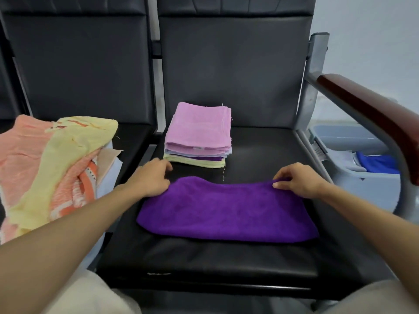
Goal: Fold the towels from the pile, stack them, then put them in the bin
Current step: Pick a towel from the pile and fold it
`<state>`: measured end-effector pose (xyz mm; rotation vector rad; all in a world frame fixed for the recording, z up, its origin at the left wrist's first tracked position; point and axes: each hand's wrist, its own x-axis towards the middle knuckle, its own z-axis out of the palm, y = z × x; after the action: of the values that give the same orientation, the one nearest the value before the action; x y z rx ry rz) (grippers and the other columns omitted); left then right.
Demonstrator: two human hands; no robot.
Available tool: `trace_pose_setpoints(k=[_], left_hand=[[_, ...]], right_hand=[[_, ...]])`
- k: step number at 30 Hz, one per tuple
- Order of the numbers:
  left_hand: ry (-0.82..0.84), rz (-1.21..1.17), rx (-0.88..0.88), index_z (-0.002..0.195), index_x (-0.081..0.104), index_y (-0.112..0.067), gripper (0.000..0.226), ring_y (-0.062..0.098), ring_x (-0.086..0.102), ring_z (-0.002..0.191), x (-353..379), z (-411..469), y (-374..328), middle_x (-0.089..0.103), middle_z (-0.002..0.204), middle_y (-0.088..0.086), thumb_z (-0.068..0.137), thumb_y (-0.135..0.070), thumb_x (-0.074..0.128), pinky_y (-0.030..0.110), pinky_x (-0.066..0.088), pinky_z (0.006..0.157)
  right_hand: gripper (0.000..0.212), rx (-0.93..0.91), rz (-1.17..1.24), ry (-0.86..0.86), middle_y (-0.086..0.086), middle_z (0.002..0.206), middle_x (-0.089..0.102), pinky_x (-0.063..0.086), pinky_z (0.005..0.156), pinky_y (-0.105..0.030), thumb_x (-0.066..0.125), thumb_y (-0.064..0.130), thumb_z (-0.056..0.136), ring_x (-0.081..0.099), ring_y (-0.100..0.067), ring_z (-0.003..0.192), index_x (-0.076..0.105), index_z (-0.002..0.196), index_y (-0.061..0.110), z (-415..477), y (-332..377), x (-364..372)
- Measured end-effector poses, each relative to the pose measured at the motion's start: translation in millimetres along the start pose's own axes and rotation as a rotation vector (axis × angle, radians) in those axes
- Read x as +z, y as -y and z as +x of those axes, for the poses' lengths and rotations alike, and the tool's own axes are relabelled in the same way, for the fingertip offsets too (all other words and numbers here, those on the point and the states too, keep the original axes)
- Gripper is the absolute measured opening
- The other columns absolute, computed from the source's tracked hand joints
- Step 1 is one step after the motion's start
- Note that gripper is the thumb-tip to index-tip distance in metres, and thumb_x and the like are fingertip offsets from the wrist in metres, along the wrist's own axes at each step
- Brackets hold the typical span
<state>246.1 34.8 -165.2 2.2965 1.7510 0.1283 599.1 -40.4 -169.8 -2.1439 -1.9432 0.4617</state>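
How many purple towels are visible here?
2. One purple towel lies on the seat; a second shows as an edge low in the folded stack. Others may be hidden.
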Motion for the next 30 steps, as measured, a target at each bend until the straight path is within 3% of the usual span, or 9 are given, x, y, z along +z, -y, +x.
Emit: trace_pose_setpoints(k=[3,5,10,15,19,21,24,27,30], left_hand=[[-0.064,0.004,0.169,0.135,0.051,-0.019,0.046,0.018,0.049,0.125,6,6,-21,0.054,0.134,0.002,0.089,-0.012,0.051,0.037,0.037,0.106],[0.000,-0.051,0.270,0.138,0.048,-0.018,0.043,0.016,0.050,0.126,16,9,-37,0.056,0.136,0.001,0.095,-0.016,0.046,0.032,0.036,0.107],[0.204,0.179,0.443,0.146,0.036,-0.020,0.061,0.021,0.046,0.127,40,16,-64,0.052,0.133,0.002,0.094,-0.044,0.054,0.035,0.029,0.110],[0.199,0.132,0.490,0.139,0.045,-0.021,0.057,0.018,0.046,0.122,35,21,-72,0.052,0.122,-0.003,0.088,-0.034,0.067,0.034,0.036,0.103],[0.118,0.165,0.537,0.107,0.059,-0.023,0.027,0.018,0.053,0.102,27,15,-64,0.049,0.096,-0.011,0.086,-0.039,0.067,0.036,0.045,0.083],[0.050,0.180,0.539,0.096,0.055,-0.024,0.026,0.018,0.056,0.095,21,12,-59,0.057,0.097,-0.009,0.086,-0.045,0.066,0.037,0.047,0.078],[-0.043,0.197,0.519,0.091,0.043,-0.028,0.033,0.020,0.057,0.089,12,9,-49,0.061,0.097,-0.007,0.084,-0.052,0.065,0.037,0.046,0.074],[-0.120,0.173,0.485,0.090,0.037,-0.030,0.037,0.022,0.057,0.085,4,8,-37,0.060,0.093,-0.006,0.082,-0.052,0.066,0.036,0.040,0.068],[-0.129,0.103,0.441,0.094,0.038,-0.030,0.039,0.021,0.057,0.084,-4,5,-27,0.056,0.090,-0.011,0.081,-0.043,0.072,0.036,0.042,0.068]], right_hand=[[0.015,-0.026,-0.070,-0.050,0.003,0.092,0.069,0.037,0.076,-0.018,0.071,0.028,0.086,0.063,-0.016,0.095,0.074,0.097,0.018,5,4,4],[0.020,-0.079,-0.098,-0.095,0.004,0.092,0.064,0.038,0.080,-0.021,0.070,0.033,0.086,0.062,-0.018,0.100,0.072,0.099,0.018,8,12,6],[0.038,-0.066,-0.269,0.032,0.002,0.118,0.053,0.031,0.099,-0.041,0.062,0.050,0.087,0.046,-0.021,0.117,0.060,0.119,0.028,10,18,22],[0.030,-0.142,-0.261,0.066,0.002,0.104,0.047,0.032,0.097,-0.034,0.061,0.038,0.091,0.049,-0.021,0.112,0.061,0.115,0.020,13,19,25],[0.019,-0.234,-0.152,0.053,-0.002,0.098,0.051,0.034,0.080,-0.021,0.061,0.026,0.093,0.054,-0.022,0.098,0.060,0.105,0.011,8,15,15],[0.012,-0.234,-0.108,0.052,-0.004,0.096,0.059,0.032,0.073,-0.023,0.056,0.025,0.096,0.055,-0.022,0.090,0.056,0.100,0.014,4,13,10],[0.016,-0.245,-0.096,0.033,0.002,0.081,0.056,0.032,0.069,-0.026,0.049,0.029,0.100,0.049,-0.018,0.077,0.048,0.088,0.019,-1,11,8],[0.019,-0.281,-0.118,-0.011,0.009,0.077,0.047,0.034,0.072,-0.028,0.048,0.030,0.100,0.052,-0.022,0.083,0.046,0.083,0.020,-2,9,5],[0.014,-0.266,-0.037,-0.050,0.008,0.093,0.055,0.046,0.081,-0.038,0.056,0.030,0.096,0.057,-0.021,0.093,0.043,0.094,0.026,-3,6,1]])
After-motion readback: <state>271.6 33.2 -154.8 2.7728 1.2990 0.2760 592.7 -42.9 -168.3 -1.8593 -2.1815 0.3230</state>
